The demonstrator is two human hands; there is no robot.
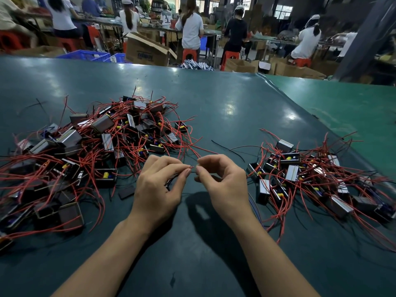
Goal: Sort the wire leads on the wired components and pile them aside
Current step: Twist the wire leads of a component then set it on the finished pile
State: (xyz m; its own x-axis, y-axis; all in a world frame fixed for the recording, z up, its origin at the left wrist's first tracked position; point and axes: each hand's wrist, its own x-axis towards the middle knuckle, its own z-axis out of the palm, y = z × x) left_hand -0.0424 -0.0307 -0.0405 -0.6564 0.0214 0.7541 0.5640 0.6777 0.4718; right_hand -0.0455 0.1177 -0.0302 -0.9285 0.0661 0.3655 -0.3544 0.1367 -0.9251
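Note:
A big heap of small metal-cased components with red wire leads (102, 146) covers the left of the dark green table (214, 108). A smaller pile of the same components (304, 174) lies on the right. Between the piles, my left hand (158, 187) and my right hand (225, 185) are raised close together. Each pinches the end of thin wire leads (193, 168) between thumb and forefinger. Dark leads run down under my left palm; the component they belong to is hidden by my hands.
A loose black wire (229, 147) lies on the table between the piles. A small dark flat piece (126, 192) sits near my left hand. A lighter green mat (342, 103) covers the right. Beyond the far edge are boxes, blue crates and seated workers.

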